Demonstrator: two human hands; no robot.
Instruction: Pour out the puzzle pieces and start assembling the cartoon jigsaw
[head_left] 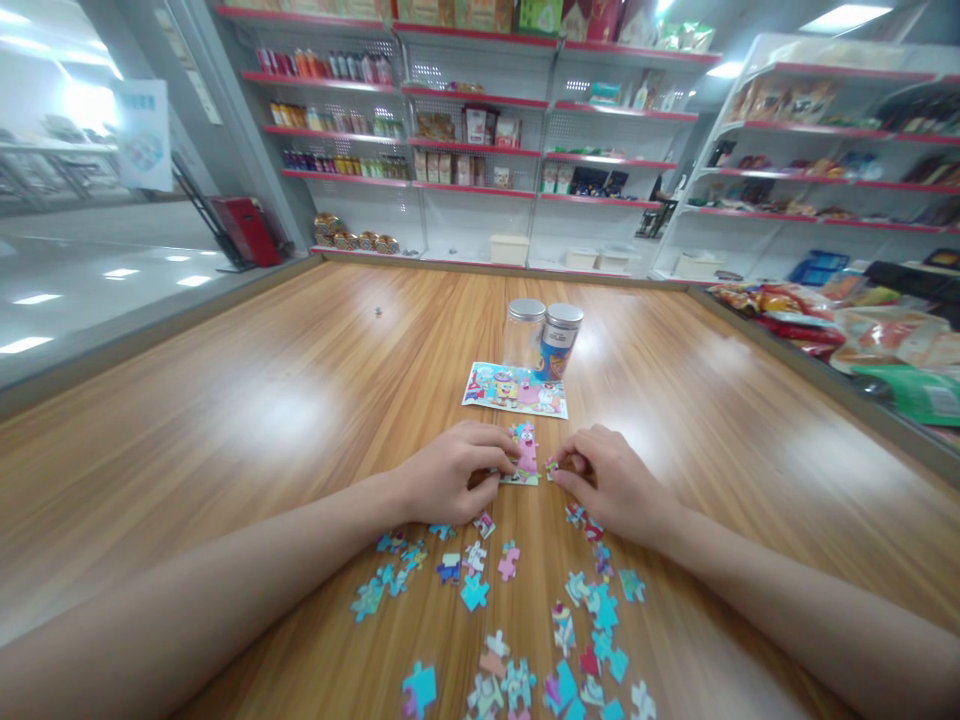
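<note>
On the wooden table [285, 400] my left hand [448, 470] rests with curled fingers on the edge of a small joined cluster of puzzle pieces [524, 452] showing a pink figure. Just right of that cluster, my right hand [609, 478] pinches a single small puzzle piece [553, 467]. Several loose puzzle pieces [517, 620], mostly blue and pink, lie scattered between my forearms, nearer to me. A printed reference picture [515, 389] lies flat beyond my hands.
Two clear jars with silver lids [544, 340] stand behind the picture. Snack bags [862, 335] pile along the right table edge. Store shelves with red rims [480, 140] line the back and right walls. A red box [246, 230] sits on the floor at left.
</note>
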